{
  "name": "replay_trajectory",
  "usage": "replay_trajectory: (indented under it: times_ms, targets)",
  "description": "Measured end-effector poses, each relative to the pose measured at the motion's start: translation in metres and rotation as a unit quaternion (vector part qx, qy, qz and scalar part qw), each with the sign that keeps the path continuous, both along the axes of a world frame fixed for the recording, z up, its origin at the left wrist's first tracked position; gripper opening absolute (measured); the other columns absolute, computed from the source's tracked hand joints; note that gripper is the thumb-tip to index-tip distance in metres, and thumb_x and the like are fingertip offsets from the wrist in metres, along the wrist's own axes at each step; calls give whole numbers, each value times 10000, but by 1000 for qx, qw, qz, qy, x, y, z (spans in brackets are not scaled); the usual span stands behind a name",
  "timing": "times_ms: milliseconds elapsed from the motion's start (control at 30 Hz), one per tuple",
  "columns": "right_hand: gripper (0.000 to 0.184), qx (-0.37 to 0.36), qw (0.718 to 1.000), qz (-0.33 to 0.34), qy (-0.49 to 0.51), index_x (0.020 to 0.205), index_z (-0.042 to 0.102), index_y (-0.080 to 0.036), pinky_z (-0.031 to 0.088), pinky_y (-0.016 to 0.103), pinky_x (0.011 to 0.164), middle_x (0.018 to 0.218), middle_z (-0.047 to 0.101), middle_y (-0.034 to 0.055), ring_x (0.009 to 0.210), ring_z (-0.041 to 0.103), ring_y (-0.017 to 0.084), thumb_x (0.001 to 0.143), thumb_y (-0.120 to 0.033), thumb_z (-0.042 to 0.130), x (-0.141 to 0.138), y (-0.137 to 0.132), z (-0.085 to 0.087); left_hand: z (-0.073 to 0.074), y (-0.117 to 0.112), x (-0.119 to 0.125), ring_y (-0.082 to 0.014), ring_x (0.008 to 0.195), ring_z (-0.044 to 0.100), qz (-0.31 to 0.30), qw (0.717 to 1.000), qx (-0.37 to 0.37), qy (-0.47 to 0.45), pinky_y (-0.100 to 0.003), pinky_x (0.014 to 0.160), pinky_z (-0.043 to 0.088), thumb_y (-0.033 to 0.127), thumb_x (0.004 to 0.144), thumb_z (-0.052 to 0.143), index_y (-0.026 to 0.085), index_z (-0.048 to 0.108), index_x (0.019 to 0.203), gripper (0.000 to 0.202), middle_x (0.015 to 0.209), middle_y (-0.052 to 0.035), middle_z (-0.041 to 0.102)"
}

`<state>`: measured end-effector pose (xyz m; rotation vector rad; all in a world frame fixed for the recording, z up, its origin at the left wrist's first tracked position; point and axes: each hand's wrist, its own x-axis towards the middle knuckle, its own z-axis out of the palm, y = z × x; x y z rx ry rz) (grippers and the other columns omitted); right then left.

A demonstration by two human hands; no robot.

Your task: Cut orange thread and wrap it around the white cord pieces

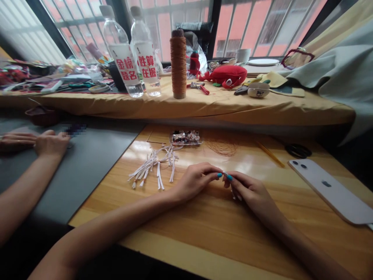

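The left hand (pixel 198 177) had its thumb and forefinger pressed nearly together, pinching what looked like one end of a pale cord (pixel 225 174). The right hand (pixel 252 190) met it tip to tip, its thumb and fingers drawn in on the same piece, and white ends showed beneath its curled fingers. Exactly how the cord ran between the fingertips could not be told; the piece was too small and half hidden. It was held just above the wooden surface (pixel 186 245), to the right of the strands (pixel 159 181) and nearer the person than the bead tray (pixel 186 144) and the coil of thread (pixel 221 148).

Such fine work seemed to call for a light, close pinch, with one hand as a firm anchor while the other made small adjustments. Resting both wrists on the surface would likely have steadied the tips. Too hard a pull might have slipped or frayed the cord, so even tension looked wiser, with the loose ends kept clear of the fingers.
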<state>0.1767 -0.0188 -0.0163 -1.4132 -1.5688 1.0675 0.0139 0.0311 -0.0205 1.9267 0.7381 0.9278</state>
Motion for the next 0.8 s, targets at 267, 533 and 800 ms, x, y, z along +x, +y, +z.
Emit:
replay_trajectory:
  times_ms: [267,533,800]
  targets:
    - [263,29,999,7,-32,779,582,-176,343,206,420,537,472,-22,443,408,88,804,-390,431,1,-1,0,2,-1,-1,-116,769,551,2,1000,7,17,-224,721,418,199,795,488,131,610,826,143,803,-35,608]
    - [260,45,997,8,-61,813,597,-180,348,200,412,611,544,-2,450,419,85,811,-374,425,1,-3,2,1,0,-1,-117,781,545,-17,1000,-10,7,-220,724,412,207,797,483,123,601,837,150,814,-37,601]
    - [263,72,992,6,-107,818,611,-190,355,209,413,585,555,-2,462,462,102,819,-360,411,2,-2,2,1,1,-2,-118,792,545,-26,999,-39,-5,-221,741,411,203,790,490,123,601,842,146,826,-37,601]
